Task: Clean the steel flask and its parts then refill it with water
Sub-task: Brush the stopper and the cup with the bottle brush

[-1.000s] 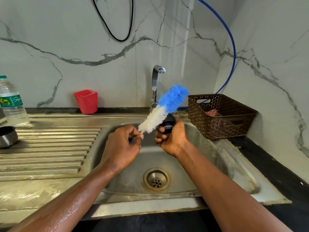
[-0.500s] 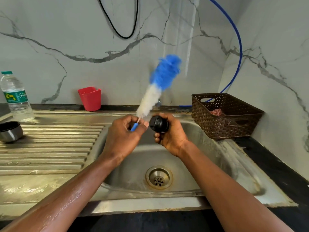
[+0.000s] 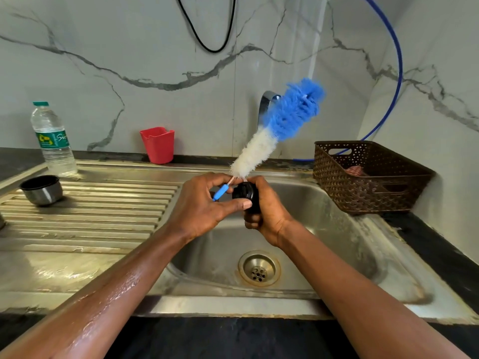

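A veined marble wall backs the steel sink where we work, both hands held above the basin. The fingers of our left hand pinch the thin blue handle of the bottle brush, and its thumb stretches across to touch the black flask stopper. Our right hand curls round that stopper from behind and below, holding it in the air above the drain. From the handle the brush rises to the right, white bristles first, then the blue tuft, which covers part of the tap. The lowest white bristles sit just beside the stopper's top edge.

A second ago the bristles lay across the stopper, and half a second ago we had swung the brush nearly upright, away from it. Now it tilts right again with its base back at the stopper. We judge this to be a regrip between scrubbing strokes, so the stopper is not yet done. Out on the drainboard the steel cup stands mouth up near the water bottle. The flask body is out of view.
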